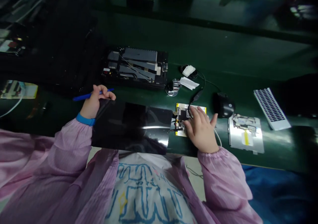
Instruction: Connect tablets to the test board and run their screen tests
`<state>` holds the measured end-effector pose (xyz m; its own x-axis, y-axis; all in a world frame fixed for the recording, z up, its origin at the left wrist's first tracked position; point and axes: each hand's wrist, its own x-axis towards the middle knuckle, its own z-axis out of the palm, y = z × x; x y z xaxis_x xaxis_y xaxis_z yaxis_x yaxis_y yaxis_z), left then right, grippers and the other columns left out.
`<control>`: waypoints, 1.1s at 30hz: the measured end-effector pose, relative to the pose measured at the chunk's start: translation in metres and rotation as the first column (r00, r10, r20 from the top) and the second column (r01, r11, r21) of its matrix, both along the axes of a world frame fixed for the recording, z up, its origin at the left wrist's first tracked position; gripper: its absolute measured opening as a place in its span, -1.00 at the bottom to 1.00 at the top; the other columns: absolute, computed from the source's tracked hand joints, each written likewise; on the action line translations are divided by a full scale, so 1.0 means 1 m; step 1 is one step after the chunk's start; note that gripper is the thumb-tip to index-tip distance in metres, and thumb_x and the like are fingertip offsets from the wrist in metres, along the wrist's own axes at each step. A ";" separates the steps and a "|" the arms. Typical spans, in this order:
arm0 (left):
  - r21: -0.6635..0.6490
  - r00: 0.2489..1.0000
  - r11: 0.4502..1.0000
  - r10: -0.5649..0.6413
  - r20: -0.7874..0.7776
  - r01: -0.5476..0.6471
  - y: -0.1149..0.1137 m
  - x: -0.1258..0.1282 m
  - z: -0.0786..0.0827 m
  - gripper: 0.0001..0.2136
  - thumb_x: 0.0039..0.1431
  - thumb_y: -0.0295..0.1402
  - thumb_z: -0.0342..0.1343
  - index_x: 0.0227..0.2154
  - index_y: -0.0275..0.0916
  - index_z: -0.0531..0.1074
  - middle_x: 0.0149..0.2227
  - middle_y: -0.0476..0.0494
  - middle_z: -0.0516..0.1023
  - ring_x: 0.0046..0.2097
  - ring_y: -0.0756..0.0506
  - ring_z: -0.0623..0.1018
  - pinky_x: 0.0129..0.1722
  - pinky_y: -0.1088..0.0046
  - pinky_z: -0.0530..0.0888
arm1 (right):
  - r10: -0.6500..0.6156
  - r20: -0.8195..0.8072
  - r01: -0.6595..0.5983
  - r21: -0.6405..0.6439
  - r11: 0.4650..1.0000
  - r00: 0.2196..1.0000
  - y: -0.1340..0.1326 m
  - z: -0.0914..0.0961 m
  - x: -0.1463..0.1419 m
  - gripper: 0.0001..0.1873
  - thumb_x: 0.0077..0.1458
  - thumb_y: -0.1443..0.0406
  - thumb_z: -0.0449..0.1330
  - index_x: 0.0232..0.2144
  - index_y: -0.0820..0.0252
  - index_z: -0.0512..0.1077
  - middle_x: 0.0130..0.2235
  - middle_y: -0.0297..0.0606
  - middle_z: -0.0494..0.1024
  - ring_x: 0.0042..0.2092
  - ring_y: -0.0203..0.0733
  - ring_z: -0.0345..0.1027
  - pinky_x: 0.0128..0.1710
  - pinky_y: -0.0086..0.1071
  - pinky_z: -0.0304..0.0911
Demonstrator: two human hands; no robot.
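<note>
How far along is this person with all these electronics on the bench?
It's hard to be sure, but the glossy black panel already lies apart from the open device casing, whose insides show. In hand: the right hand presses on a yellow-taped circuit board, and the left hand holds a blue pen by the panel. Apparently left: the metal plate, which no hand touches, and the casing, which lies open.
</note>
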<state>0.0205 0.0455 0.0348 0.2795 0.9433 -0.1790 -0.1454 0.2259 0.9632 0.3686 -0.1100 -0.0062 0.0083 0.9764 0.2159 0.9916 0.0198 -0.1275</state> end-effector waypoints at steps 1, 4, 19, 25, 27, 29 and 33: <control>0.004 1.000 1.000 0.003 0.003 -0.003 0.000 0.000 0.000 -0.46 -0.04 0.24 0.03 -0.50 -0.22 0.17 -0.54 -0.05 0.47 -0.52 0.01 0.45 -0.49 0.50 0.43 | 0.033 -0.019 -0.033 0.008 0.999 0.999 0.001 0.002 0.003 -0.55 0.26 0.22 -0.06 0.15 0.22 0.22 0.11 -0.01 0.41 0.18 0.09 0.19 0.19 0.19 -0.17; -0.007 1.000 1.000 0.012 0.008 -0.012 0.000 0.001 -0.001 -0.47 0.00 0.22 -0.01 -0.50 -0.22 0.17 -0.55 -0.06 0.47 -0.52 0.01 0.45 -0.47 0.50 0.43 | 0.222 -0.082 -0.229 -0.080 0.970 0.971 0.011 0.011 0.013 -0.72 0.21 0.31 0.01 -0.08 0.12 0.42 -0.02 -0.12 0.49 0.06 0.00 0.31 0.05 -0.04 0.09; -0.051 0.995 0.993 0.103 -0.002 -0.103 -0.002 0.005 0.005 -0.49 0.07 0.19 -0.06 -0.56 -0.23 0.20 -0.57 -0.07 0.42 -0.53 0.00 0.46 -0.51 0.49 0.43 | 0.410 -0.093 -0.406 -0.449 0.796 0.907 0.066 0.035 0.015 -0.79 -0.07 0.38 0.23 -0.31 0.04 0.47 -0.19 -0.24 0.48 -0.13 -0.06 0.25 -0.19 -0.22 0.15; -0.055 0.995 0.993 0.104 -0.006 -0.104 -0.002 0.005 0.007 -0.49 0.06 0.18 -0.03 -0.58 -0.24 0.22 -0.58 -0.08 0.41 -0.53 -0.01 0.47 -0.51 0.48 0.43 | 0.072 -0.189 -0.096 -0.117 0.989 0.979 0.018 0.016 -0.003 -0.89 0.07 0.32 0.13 -0.40 0.19 0.47 -0.34 -0.16 0.47 -0.30 -0.11 0.32 -0.30 -0.25 0.24; -0.051 0.995 0.994 0.097 -0.016 -0.098 -0.001 0.006 0.008 -0.49 0.05 0.18 -0.02 -0.58 -0.24 0.22 -0.58 -0.08 0.42 -0.53 -0.02 0.47 -0.52 0.48 0.43 | -0.027 -0.294 0.020 -0.027 0.999 0.955 0.005 0.007 -0.012 -0.83 0.11 0.33 0.08 -0.42 0.20 0.47 -0.38 -0.18 0.46 -0.37 -0.15 0.33 -0.35 -0.27 0.27; -0.053 0.996 0.994 0.090 -0.023 -0.092 -0.001 0.006 0.008 -0.49 0.05 0.18 -0.03 -0.58 -0.24 0.22 -0.57 -0.09 0.42 -0.53 -0.02 0.47 -0.52 0.48 0.43 | -0.095 -0.347 0.111 0.026 0.993 0.933 -0.001 0.001 -0.021 -0.81 0.11 0.31 0.07 -0.44 0.19 0.47 -0.40 -0.19 0.47 -0.39 -0.16 0.34 -0.36 -0.28 0.28; -0.064 0.994 0.992 0.109 -0.019 -0.110 -0.002 0.006 0.007 -0.49 0.07 0.17 -0.04 -0.59 -0.24 0.22 -0.58 -0.08 0.41 -0.52 -0.01 0.47 -0.52 0.49 0.43 | -0.135 -0.374 0.163 0.043 0.986 0.917 -0.001 -0.002 -0.031 -0.83 0.09 0.32 0.08 -0.45 0.22 0.45 -0.41 -0.16 0.47 -0.36 -0.12 0.34 -0.35 -0.26 0.28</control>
